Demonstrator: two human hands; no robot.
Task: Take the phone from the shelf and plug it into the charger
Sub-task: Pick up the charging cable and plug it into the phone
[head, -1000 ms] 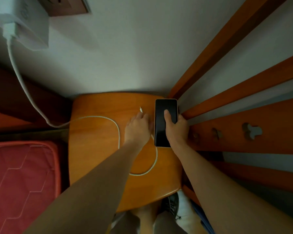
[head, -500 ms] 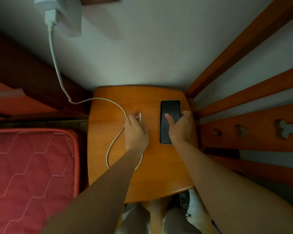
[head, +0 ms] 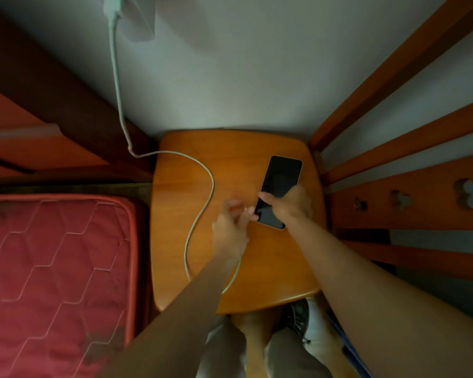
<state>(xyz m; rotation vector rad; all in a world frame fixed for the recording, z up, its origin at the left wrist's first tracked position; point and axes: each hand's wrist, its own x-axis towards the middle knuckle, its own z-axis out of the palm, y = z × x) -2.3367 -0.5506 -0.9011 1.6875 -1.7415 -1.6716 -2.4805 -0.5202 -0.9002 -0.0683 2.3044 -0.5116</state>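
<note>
Your right hand (head: 291, 204) grips the phone (head: 280, 181), tilted over the far right of the wooden table (head: 271, 268). Your left hand (head: 230, 227), blurred, pinches the white cable (head: 202, 170) end just beside the phone's near edge.

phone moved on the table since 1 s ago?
Yes. The phone lay square to the table edges; now the right hand has tilted its near end toward the left hand.
</note>
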